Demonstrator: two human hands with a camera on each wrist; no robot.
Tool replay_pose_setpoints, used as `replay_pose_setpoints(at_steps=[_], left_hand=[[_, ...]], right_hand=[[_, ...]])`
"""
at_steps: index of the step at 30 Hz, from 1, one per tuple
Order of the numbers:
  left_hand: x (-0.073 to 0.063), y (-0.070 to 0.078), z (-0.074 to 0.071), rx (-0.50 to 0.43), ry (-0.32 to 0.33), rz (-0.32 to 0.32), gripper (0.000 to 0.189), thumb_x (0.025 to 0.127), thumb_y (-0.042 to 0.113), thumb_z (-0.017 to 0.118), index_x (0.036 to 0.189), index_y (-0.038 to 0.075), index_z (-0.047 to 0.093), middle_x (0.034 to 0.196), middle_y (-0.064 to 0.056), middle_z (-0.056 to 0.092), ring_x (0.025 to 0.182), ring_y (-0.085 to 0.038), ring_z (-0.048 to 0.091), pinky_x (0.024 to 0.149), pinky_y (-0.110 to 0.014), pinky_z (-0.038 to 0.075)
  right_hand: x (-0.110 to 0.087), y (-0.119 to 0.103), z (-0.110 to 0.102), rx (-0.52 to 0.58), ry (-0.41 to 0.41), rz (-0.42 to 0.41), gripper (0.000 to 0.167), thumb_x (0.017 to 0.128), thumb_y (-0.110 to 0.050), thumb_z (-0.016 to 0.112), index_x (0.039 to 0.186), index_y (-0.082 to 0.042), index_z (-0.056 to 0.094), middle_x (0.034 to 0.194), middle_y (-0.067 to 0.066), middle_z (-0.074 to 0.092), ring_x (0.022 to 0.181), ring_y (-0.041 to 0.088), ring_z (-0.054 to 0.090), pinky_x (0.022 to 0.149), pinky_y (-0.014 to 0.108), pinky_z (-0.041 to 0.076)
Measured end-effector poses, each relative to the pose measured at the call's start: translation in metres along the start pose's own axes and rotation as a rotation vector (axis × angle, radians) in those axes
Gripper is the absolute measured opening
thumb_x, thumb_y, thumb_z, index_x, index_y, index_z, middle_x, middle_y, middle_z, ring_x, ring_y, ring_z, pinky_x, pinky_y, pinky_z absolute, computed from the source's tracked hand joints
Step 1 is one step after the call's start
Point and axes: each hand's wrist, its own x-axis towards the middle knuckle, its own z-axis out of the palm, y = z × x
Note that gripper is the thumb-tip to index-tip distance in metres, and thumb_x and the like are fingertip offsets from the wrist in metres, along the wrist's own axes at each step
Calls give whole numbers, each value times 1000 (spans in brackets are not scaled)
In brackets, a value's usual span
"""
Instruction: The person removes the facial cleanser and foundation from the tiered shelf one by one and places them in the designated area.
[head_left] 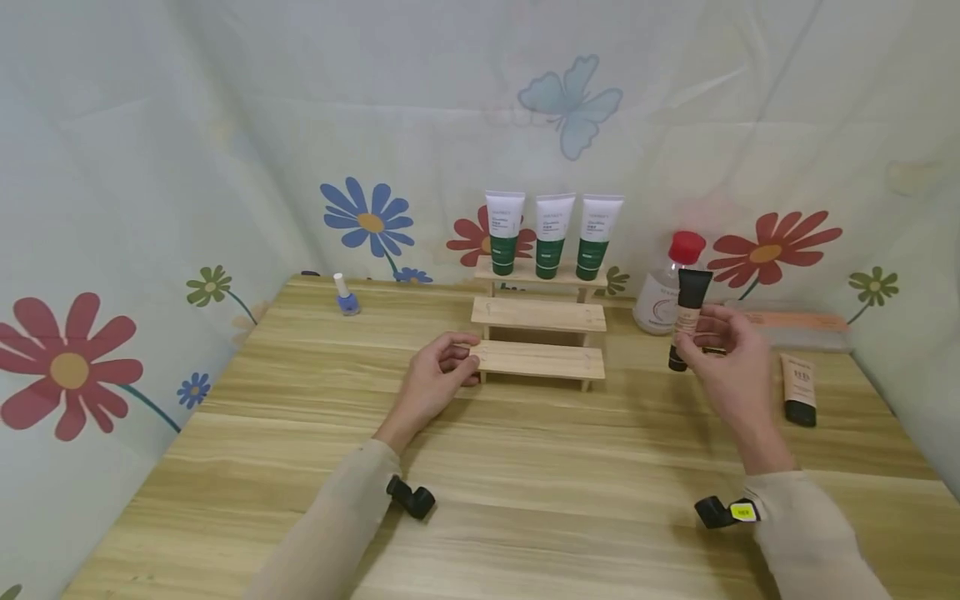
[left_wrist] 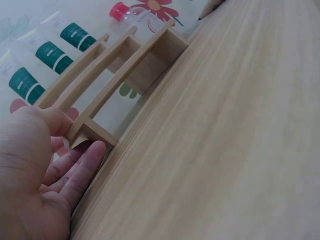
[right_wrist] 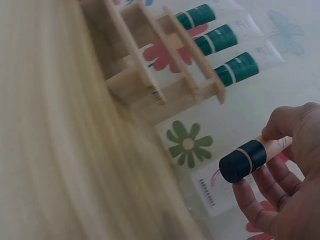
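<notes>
A three-step wooden stand (head_left: pixel 537 313) carries several-inch-tall white-and-green tubes, three in a row, on its top step; the middle one (head_left: pixel 555 236) stands upright like the others. At the left end of the lowest step, my left hand (head_left: pixel 438 375) grips the wood, thumb and fingers around the end in the left wrist view. To the right of the stand, my right hand (head_left: pixel 731 350) holds a small beige cosmetic tube (head_left: pixel 688 319) with black ends, raised off the table, its black cap (right_wrist: pixel 242 161) pointing down. The tube's middle is partly hidden by the fingers.
Behind the right hand stands a clear bottle (head_left: pixel 658 296) with a red cap. A beige BB cream tube (head_left: pixel 798 387) lies at the right, near an orange-and-grey box (head_left: pixel 798 329). Blue nail polish (head_left: pixel 347 297) stands at the back left. Flowered curtain (head_left: pixel 450 108) encloses the table.
</notes>
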Motion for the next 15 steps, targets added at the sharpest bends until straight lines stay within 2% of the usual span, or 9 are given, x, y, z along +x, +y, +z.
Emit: replay_pose_setpoints(at_steps=[7,10,15], left_hand=[[-1,-1,0,-3,-1,-4,28,110,14,74,137,13,74,118,-18,73,104,-32,77,86,-37,73],[-1,-2,0,-5,1,-2,27,110,14,74,137,14,74,117,-17,73,102,-30,77,85,-37,73],[0,-2,0,-7,6,0,25,110,14,74,135,15,74,115,-15,74,100,-27,77,85,-37,73]], right_hand=[[-15,25,10,-52,-102,43,50,102,-17,81,144,5,65,128,24,72,90,-11,62,73,4,55],[-19,34,12,-92,-129,54,50,103,-19,81,144,5,66,126,26,73,88,-12,61,70,5,55],[-21,43,13,-106,-118,61,50,102,-19,82,144,4,68,124,25,74,86,-9,61,68,5,54]])
